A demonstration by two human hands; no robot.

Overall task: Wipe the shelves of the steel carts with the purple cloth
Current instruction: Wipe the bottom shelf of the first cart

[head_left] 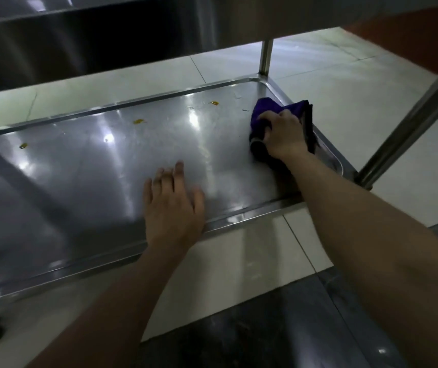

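Gripping the bunched purple cloth (265, 111) in the right hand (282, 135), fingers curled into its folds, and pressing it down on the lower shelf (79, 179) of the steel cart. Laying the left hand (172, 205) flat on the same shelf just inside the near rim, fingers straight and slightly spread, holding nothing; apparently bracing.

Working at the shelf's right end, with the cloth just beside the right rim and near the far right corner, below the corner post (265, 57). Well apart from the left hand, ahead of it and to its right.

Looking left from the cloth along the shelf's long axis: one yellow-orange spot (214, 103) near, just left of the right hand; a second spot (138, 121) farther left, beyond the left hand; a third spot (23, 146) far to the left. All strung close to the far rim.

Judging from this: wiping of this shelf barely begun, spots not yet reached. Next, probably sweeping leftward with the right hand along the far edge, and perhaps lifting the left hand clear for the nearer passes.
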